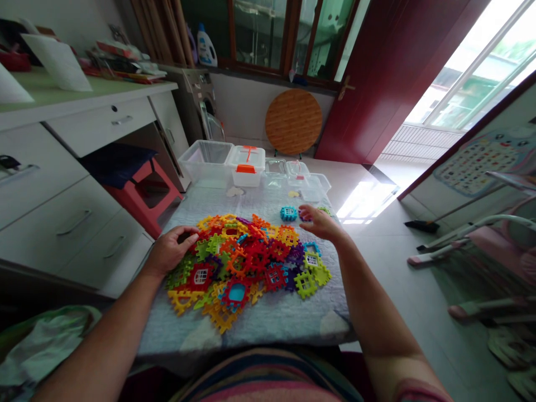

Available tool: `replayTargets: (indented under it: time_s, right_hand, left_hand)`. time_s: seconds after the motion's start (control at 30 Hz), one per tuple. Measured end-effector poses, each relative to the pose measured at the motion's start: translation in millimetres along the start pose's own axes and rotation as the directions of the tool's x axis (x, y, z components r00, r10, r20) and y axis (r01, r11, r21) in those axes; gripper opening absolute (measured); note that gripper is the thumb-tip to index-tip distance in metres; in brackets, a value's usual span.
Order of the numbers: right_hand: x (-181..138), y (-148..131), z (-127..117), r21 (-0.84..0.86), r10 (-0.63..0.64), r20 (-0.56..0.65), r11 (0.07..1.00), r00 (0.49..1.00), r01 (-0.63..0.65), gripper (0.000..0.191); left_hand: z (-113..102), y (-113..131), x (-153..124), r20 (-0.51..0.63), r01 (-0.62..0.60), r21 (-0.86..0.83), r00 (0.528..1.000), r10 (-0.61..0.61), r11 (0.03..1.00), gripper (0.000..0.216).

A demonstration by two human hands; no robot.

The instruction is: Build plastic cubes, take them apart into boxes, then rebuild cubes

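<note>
A heap of flat interlocking plastic tiles [247,262] in red, orange, yellow, green, purple and blue lies on a small table covered with a pale cloth [276,318]. My left hand [172,249] rests on the heap's left edge with its fingers curled over the tiles. Past the heap's far right corner, my right hand [319,222] hovers with its fingers spread, close to a lone blue tile [288,213] and a green tile partly hidden behind the hand.
At the table's far edge stand an open clear bin [205,159], a lidded box with an orange latch [247,166] and small clear containers [298,174]. White drawers [62,190] and a red stool [144,192] are at the left. Tiled floor and a clothes rack are at the right.
</note>
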State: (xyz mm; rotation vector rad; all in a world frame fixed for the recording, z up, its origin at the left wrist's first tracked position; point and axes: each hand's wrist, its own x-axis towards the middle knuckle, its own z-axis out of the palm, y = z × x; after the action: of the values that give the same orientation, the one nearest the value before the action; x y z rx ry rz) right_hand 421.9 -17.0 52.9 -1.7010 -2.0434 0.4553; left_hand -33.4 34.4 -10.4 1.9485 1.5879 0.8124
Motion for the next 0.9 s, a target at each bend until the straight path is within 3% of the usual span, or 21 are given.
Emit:
replayTargets:
  time_s: [0.17,0.3,0.47,0.73,0.9]
  right_hand:
    - [-42,5,14,-0.013,0.127,0.017,0.992,0.992,-0.127,0.025]
    - [-38,-5,35,0.017,0.049,-0.086,0.999,0.995,-0.048,0.031]
    - [-25,-15,47,0.076,0.008,-0.050,0.997,0.999,-0.005,0.039]
    - [-41,10,35,0.270,0.204,-0.134,0.949,0.970,-0.162,0.032]
    - [-57,29,22,0.137,0.168,0.038,0.976,0.985,-0.172,0.018]
  left_hand:
    - [-1,3,0,-0.008,0.006,0.014,1.000,-0.006,1.000,0.041]
    - [-1,3,0,-0.014,0.009,0.012,1.000,-0.009,1.000,0.041]
    - [1,2,1,-0.031,0.002,-0.001,1.000,-0.002,1.000,0.039]
    - [2,2,1,-0.039,0.004,-0.028,0.999,-0.005,1.000,0.038]
    - [2,-1,1,-0.038,-0.004,-0.036,0.999,0.003,0.999,0.038]
